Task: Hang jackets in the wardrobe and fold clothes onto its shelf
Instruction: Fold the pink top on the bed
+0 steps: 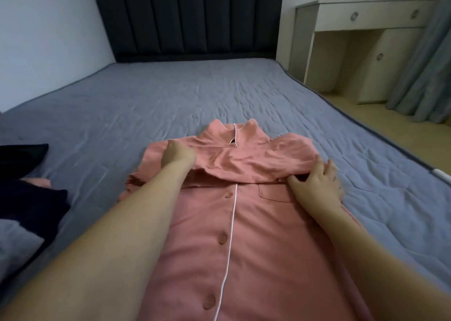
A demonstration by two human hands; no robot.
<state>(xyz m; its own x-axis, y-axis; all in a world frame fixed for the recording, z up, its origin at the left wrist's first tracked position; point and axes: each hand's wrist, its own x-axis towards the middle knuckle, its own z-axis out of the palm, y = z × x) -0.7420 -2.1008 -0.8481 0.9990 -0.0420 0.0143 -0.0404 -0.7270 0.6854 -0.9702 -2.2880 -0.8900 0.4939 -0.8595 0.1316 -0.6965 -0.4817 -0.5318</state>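
A pink button-up pajama shirt (234,235) with white piping lies front-up on the bed (151,96), collar toward the headboard. A sleeve is folded across its chest. My left hand (177,156) grips the folded fabric near the left shoulder, fingers curled into it. My right hand (317,184) rests flat on the right side by the chest pocket, fingers spread, thumb tucked under the fold's edge.
Dark navy clothes (26,189) lie piled at the bed's left edge, with a bit of pink fabric (36,181) among them. A dark padded headboard (190,18) stands at the far end. A cream desk with drawers (361,40) and a grey curtain (424,64) stand right.
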